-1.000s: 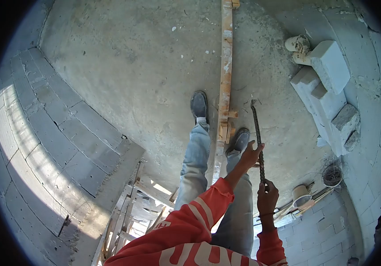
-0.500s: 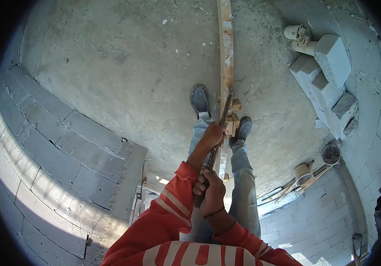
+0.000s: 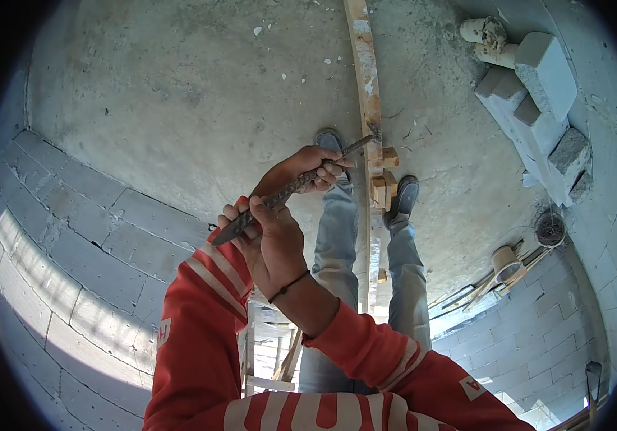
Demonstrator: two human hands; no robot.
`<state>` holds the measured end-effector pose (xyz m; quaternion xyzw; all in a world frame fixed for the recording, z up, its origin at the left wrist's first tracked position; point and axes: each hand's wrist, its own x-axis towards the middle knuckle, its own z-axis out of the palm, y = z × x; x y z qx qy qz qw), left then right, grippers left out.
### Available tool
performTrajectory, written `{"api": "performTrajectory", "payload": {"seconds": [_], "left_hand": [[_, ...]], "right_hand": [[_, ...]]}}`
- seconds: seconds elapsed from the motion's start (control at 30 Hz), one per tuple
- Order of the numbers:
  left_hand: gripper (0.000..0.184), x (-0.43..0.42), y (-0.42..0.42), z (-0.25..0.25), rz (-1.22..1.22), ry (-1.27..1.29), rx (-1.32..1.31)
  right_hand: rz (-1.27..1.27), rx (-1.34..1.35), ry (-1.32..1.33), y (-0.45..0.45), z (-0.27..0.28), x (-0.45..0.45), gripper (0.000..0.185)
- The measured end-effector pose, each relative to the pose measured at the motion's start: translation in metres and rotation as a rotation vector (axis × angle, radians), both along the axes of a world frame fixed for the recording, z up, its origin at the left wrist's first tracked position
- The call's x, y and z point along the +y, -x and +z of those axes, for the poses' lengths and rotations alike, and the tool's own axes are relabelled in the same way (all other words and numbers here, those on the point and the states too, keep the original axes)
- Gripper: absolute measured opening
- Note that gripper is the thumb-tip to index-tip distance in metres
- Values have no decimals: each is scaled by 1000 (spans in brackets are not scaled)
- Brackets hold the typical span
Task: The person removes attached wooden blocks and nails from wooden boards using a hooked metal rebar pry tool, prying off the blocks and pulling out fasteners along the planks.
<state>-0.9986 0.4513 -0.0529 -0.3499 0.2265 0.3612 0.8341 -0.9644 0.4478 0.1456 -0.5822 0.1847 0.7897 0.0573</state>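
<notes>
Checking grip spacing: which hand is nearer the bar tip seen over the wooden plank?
Left: the left hand grips the metal bar short of that tip; the right hand holds it farther back, close to the opposite end.

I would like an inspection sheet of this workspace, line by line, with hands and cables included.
Surface: concrete floor, scattered white flecks.
Job's things: ribbed bar, slanting, one tip over the long plank; contact unclear.
Clutter: wooden blocks beside the plank; pale blocks and a bucket toward the picture's right.
Hands: left hand and right hand hold the bar, left nearer the plank.
Cables: nothing seen.
Surroundings: block wall at picture left, partly sunlit.
</notes>
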Motion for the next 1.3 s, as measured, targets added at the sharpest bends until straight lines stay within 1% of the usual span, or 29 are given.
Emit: {"api": "performTrajectory", "payload": {"seconds": [0.03, 0.1, 0.17, 0.27, 0.37, 0.4, 0.47, 0.57, 0.67, 0.77, 0.8, 0.83, 0.87, 0.9, 0.97, 1.03, 1.1, 1.17, 1.2, 1.27, 1.3], "left_hand": [[33, -1, 3, -2, 37, -16, -52], [33, -1, 7, -5, 66, -23, -69], [43, -3, 10, -7, 64, 2, -74], [44, 2, 19, 3, 8, -19, -11], [45, 1, 21, -6, 51, -14, -49], [45, 1, 22, -7, 53, -13, -50], [35, -1, 23, -6, 112, -44, -43], [35, -4, 26, -9, 128, -95, -38], [35, -6, 29, -13, 177, -77, -56], [32, -4, 33, -15, 187, -45, -89], [32, 0, 35, -7, 184, -43, -84], [29, 12, 36, 8, 103, 18, 22], [27, 21, 32, 19, 22, 79, 127], [27, 26, 24, 23, 23, 79, 133], [21, 34, 1, 26, 32, 144, 195], [20, 46, -17, 29, 65, 164, 223], [22, 58, -25, 34, 96, 194, 251], [19, 71, -26, 43, 177, 333, 218], [19, 75, -26, 46, 180, 329, 232], [16, 79, -26, 49, 263, 368, 162], [16, 81, -30, 48, 261, 370, 175]], "right_hand": [[-25, 57, -23, 4, -3, -1, 16], [0, 34, -19, 11, -4, 0, 16], [30, 7, -18, 15, -5, 0, 16], [51, 19, -27, 19, -7, -1, 19], [70, -5, -41, 26, -8, 1, 24], [74, -1, -44, 28, -7, 2, 26], [80, -3, -45, 29, -4, 4, 28], [107, 6, -49, 32, -1, 6, 27], [134, 15, -58, 35, 2, 9, 26], [95, 28, -42, 39, 4, 12, 24], [70, 26, -40, 37, 3, 12, 23], [45, 26, -39, 36, 5, 16, 21], [-15, 17, 4, 30, 10, 21, 16], [-15, 24, 3, 20, 14, 25, 16], [-122, 72, 115, -3, 18, 36, 10], [-92, 77, 129, -13, 24, 56, 7], [1, 186, 130, -27, 20, 71, 9], [5, 229, 143, -31, 22, 87, 9], [-100, 321, 203, -37, 15, 86, 9], [-310, 512, 311, -51, -3, 77, 11], [-312, 524, 316, -56, -2, 81, 11]]}}
